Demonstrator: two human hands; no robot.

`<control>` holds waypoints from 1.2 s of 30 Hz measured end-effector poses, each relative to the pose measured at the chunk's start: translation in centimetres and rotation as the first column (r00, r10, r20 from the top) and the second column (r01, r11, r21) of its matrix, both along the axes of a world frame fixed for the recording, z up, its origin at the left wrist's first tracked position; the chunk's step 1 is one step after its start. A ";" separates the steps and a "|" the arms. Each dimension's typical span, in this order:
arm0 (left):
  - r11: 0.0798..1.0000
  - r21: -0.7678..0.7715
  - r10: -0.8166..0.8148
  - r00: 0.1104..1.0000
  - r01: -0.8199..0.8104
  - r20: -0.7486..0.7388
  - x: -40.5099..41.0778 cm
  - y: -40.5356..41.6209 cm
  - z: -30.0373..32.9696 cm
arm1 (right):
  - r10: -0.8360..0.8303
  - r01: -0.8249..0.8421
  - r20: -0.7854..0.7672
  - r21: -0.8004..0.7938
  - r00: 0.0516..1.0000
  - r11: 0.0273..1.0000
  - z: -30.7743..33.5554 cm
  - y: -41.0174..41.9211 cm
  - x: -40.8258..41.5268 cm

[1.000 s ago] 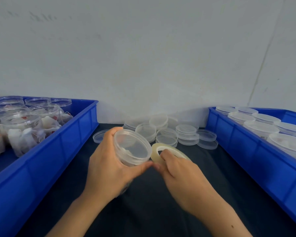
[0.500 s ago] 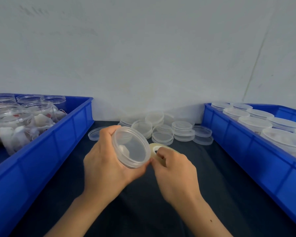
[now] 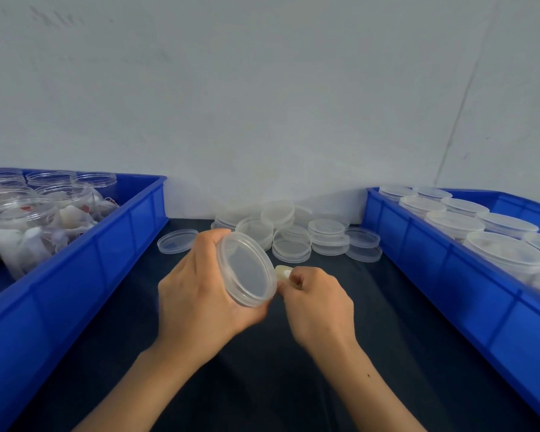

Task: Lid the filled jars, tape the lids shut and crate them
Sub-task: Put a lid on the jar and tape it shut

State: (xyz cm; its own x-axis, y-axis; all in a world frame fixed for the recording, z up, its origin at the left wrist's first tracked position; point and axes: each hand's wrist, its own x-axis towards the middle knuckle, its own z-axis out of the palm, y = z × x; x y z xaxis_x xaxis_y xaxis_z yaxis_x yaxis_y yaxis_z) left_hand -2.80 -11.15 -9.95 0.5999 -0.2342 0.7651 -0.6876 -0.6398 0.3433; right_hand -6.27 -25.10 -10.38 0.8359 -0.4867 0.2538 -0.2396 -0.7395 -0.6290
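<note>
Our left hand point(image 3: 197, 294) grasps the lidded jar point(image 3: 245, 269) tilted above the tabletop point(image 3: 293, 385) centre. Our right hand point(image 3: 317, 302) pinches the tape roll point(image 3: 283, 272) against its rim. Left-edge crate point(image 3: 75, 269) holds unlidded filled jars point(image 3: 28, 226); right-edge crate point(image 3: 434, 260) holds lidded ones point(image 3: 505, 252).

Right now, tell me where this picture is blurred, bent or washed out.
Head view: the lidded jar in the left hand is slightly motion-blurred, as is the tape roll the right hand pinches; the wide lens bows both blue crates; light is soft and even, without hard shadows.
</note>
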 end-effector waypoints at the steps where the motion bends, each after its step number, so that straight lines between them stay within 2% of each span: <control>1: 1.000 0.005 0.003 1.000 -0.003 0.002 0.0 -0.1 0.0 | -0.010 0.010 0.001 0.003 1.000 1.000 0.0 -0.1 0.0; 16: 0.999 0.035 -0.010 1.000 0.010 0.008 -0.3 -0.3 0.5 | -0.044 0.045 -0.019 0.063 0.999 0.997 -0.7 -0.3 1.2; 19: 0.988 -0.116 -0.110 0.992 0.102 -0.064 -1.8 0.4 0.2 | -0.194 0.198 -0.054 0.068 0.979 0.978 0.2 -3.3 1.3; 21: 0.975 -0.129 -0.193 0.977 0.181 -0.087 -2.8 0.4 -0.2 | -0.326 0.324 0.012 0.101 0.945 0.941 0.7 -6.8 0.4; 22: 0.978 -0.110 -0.188 0.979 0.179 -0.078 -2.8 0.4 -0.2 | -0.330 0.323 0.066 0.098 0.942 0.941 0.7 -7.6 0.0; 28: 0.987 -0.134 -0.101 0.992 0.090 -0.080 -0.8 -0.1 0.7 | -0.084 0.087 0.097 -0.030 0.992 0.996 -1.1 -4.1 1.2; 33: 0.988 -0.142 -0.076 0.994 0.065 -0.073 -0.2 0.2 0.1 | 0.094 -0.100 0.073 0.085 0.993 0.991 -1.7 -3.6 1.3; 36: 0.984 -0.166 -0.085 0.992 0.069 -0.091 -0.1 0.2 -0.1 | 0.112 -0.119 0.075 0.097 0.991 0.988 -1.7 -3.1 1.2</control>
